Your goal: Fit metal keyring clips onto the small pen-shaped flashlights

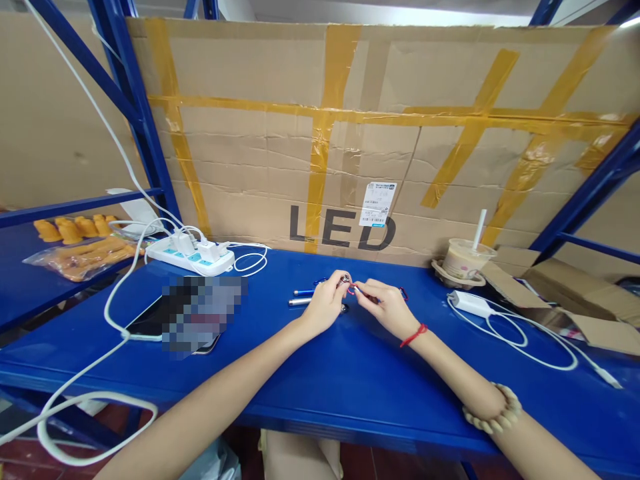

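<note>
My left hand (327,303) and my right hand (385,301) meet above the blue tabletop, fingers pinched close together. A small red loop (351,289) shows between the fingertips, with my right hand closed on it. My left fingers pinch a small shiny metal piece (345,279), its kind too small to make out. Beside and partly behind my left hand lie a blue pen-like tube (303,293) and a silver pen-like tube (299,302). A dark round end (345,309) pokes out past that hand. Behind my right hand, another small dark red piece (403,293) is partly hidden.
A white power strip (193,256) with plugs stands back left, phones (150,323) in front of it. At right are an iced drink cup (463,259) in a carrier, a white charger (470,304) with cable, and open cardboard boxes (585,293). A large carton (240,167) walls the back.
</note>
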Demonstrator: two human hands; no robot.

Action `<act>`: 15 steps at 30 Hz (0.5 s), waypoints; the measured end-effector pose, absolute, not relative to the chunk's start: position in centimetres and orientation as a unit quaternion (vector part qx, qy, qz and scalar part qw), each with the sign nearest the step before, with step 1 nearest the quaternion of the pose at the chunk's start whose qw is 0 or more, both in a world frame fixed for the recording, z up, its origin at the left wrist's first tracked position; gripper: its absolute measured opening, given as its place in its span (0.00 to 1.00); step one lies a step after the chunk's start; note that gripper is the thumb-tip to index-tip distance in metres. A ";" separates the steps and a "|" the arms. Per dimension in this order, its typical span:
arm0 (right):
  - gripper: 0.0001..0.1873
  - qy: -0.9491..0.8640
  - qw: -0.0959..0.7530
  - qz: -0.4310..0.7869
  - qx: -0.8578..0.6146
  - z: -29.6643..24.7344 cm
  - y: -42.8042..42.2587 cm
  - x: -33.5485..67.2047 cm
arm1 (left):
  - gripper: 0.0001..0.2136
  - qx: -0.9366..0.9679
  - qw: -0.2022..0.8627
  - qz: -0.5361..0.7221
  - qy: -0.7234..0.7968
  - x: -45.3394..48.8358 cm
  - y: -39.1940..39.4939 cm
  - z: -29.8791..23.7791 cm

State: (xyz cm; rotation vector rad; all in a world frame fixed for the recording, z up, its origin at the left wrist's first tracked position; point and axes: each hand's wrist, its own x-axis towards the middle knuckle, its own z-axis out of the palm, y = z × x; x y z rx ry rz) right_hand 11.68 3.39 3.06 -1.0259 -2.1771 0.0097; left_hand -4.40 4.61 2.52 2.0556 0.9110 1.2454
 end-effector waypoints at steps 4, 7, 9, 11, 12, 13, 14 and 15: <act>0.14 -0.805 0.425 -0.034 -0.412 3.3 3.4 12.0 | 0.07 0.771 0.310 0.453 0.322 -4.3 4.5 2.4; 0.15 -0.794 0.452 -0.059 -0.402 3.3 3.4 12.0 | 0.07 0.772 0.343 0.439 0.307 -4.1 4.5 2.2; 0.15 -0.797 0.456 -0.068 -0.389 3.3 3.3 11.9 | 0.08 0.771 0.361 0.431 0.299 -4.0 4.5 2.0; 0.15 -0.803 0.456 -0.070 -0.377 3.2 3.2 11.9 | 0.08 0.771 0.374 0.425 0.291 -3.9 4.5 1.9; 0.15 -0.806 0.455 -0.069 -0.372 3.2 3.2 11.8 | 0.09 0.771 0.380 0.423 0.287 -3.9 4.5 1.8; 0.15 -0.809 0.455 -0.067 -0.368 3.1 3.2 11.8 | 0.10 0.771 0.385 0.421 0.282 -3.9 4.5 1.7; 0.15 -0.810 0.454 -0.065 -0.365 3.1 3.2 11.7 | 0.10 0.772 0.388 0.420 0.278 -3.9 4.6 1.6; 0.15 -0.812 0.452 -0.063 -0.363 3.1 3.2 11.7 | 0.11 0.771 0.392 0.419 0.274 -3.8 4.6 1.5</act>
